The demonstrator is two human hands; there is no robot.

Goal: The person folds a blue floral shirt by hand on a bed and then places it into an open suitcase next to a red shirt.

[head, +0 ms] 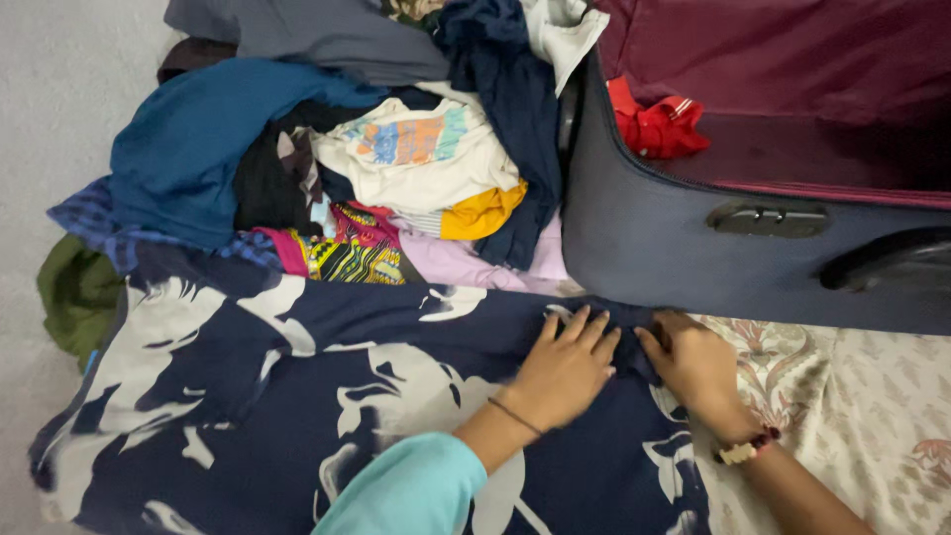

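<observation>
I see my left hand lying flat, fingers spread, on the navy floral garment spread over the bed. My right hand pinches its edge beside the open suitcase.

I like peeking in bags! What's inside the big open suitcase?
Inside the suitcase a crumpled red garment lies against the maroon lining. The near wall and the picture's edge hide the rest, so more clothes cannot be ruled out.
</observation>
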